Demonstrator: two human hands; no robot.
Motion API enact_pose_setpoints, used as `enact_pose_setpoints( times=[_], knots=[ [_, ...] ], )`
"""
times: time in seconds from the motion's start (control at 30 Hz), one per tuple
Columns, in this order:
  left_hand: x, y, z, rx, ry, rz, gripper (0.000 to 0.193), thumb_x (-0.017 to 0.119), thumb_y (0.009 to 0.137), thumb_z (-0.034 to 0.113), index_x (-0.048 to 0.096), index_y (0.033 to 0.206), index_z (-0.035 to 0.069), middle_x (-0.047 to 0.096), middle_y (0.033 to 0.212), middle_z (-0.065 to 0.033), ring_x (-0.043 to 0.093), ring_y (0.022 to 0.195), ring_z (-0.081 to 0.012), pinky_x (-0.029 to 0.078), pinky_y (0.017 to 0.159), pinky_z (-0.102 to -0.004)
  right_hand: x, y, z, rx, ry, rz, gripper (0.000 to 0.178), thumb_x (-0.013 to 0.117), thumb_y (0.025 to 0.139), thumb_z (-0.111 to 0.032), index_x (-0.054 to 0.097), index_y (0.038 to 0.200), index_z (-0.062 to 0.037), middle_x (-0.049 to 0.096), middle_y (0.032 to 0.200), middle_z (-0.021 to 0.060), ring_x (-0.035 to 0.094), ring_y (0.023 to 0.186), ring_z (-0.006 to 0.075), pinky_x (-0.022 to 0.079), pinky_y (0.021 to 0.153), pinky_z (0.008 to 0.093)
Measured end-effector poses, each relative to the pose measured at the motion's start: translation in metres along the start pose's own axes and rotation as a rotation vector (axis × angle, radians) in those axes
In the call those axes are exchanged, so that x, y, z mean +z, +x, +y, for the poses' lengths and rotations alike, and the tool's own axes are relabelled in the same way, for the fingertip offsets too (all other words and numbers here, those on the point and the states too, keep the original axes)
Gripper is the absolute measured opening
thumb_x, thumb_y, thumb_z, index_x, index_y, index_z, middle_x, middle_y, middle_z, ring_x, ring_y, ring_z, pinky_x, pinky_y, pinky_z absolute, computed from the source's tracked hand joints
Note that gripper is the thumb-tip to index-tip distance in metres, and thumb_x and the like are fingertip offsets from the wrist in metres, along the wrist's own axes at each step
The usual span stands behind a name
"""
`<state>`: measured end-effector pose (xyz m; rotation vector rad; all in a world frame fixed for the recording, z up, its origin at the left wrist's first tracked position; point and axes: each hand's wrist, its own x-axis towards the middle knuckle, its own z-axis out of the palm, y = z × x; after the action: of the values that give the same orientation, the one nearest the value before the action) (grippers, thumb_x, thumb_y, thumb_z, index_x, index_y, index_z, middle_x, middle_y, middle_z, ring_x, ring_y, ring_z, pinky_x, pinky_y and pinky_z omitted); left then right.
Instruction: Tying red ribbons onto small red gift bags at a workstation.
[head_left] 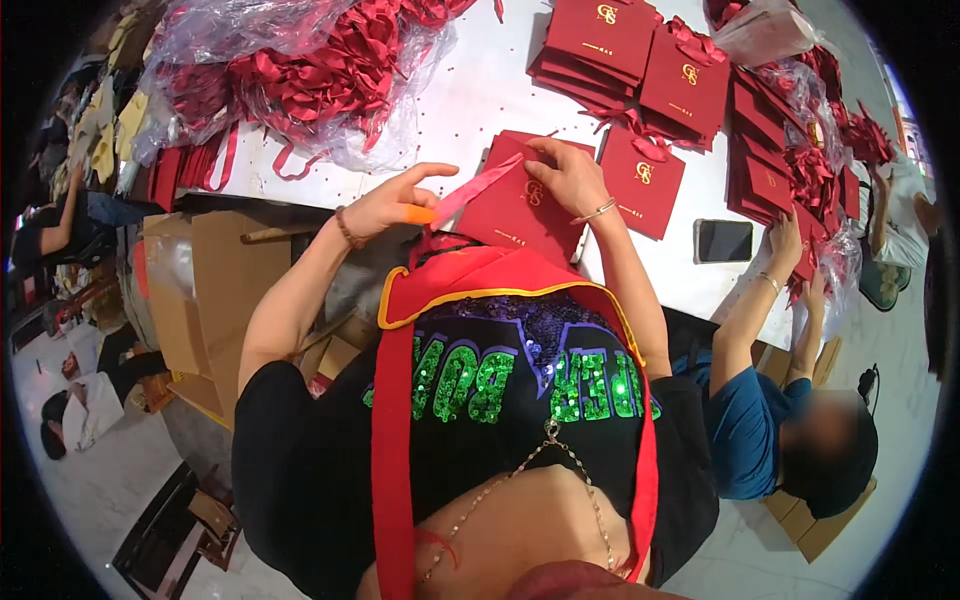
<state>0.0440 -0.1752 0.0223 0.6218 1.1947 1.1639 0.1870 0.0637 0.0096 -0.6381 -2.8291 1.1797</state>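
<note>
- Landmark: the red bag (525, 205), a flat gift bag lying on the white table (390, 187) in front of the seated person. I take all places from it, by the person's own left and right.
- Left hand (385, 205): left of the red bag, one finger stretched out and apart from the digit in an orange cover (418, 214). That digit meets the near end of a pink-red ribbon (478, 192); I cannot tell whether it is pinched.
- Ribbon: runs straight and slanting over the left part of the red bag, its far tip beside the right hand's fingertips.
- Right hand (570, 178): over the far right part of the red bag, fingers bent and close together; I cannot tell whether they pinch the ribbon or only touch the bag.
- Right of the red bag: a single bag (638, 190) with a ribbon bow, then a dark-screened phone (723, 241).
- Beyond and right of it: stacked bags (592, 45).
- Beyond and left of it: a ribbon heap (320, 80) in clear plastic.
- Farther right, past the phone: a co-worker's hand (785, 243) at more red bags.
</note>
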Motion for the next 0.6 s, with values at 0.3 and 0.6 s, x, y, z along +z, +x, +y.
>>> enact_pose_setpoints(
  times=[0.3,0.6],
  knots=[
    [-0.021,-0.059,0.009,0.353,-0.672,0.061,0.040,0.054,0.079,0.013,0.046,0.116,0.001,0.053,0.083,-0.0074,0.051,0.071,-0.0190,0.039,0.069,-0.0342,0.002,0.004,0.004,0.028,-0.024,-0.032,0.032,0.058,0.079,-0.028,0.059,0.107,-0.0136,0.064,0.089,0.0144,0.060,0.087,0.0324,0.046,0.074,0.0411],
    [0.002,0.014,0.069,0.427,0.312,0.577,0.023,0.051,0.085,0.012,0.061,0.103,0.003,0.058,0.091,-0.0038,0.052,0.077,-0.0166,0.041,0.070,-0.0272,0.003,0.012,-0.006,0.049,0.010,-0.104,0.030,0.061,0.077,-0.029,0.059,0.099,-0.0093,0.064,0.092,0.0127,0.060,0.086,0.0308,0.046,0.071,0.0400]
  ],
)
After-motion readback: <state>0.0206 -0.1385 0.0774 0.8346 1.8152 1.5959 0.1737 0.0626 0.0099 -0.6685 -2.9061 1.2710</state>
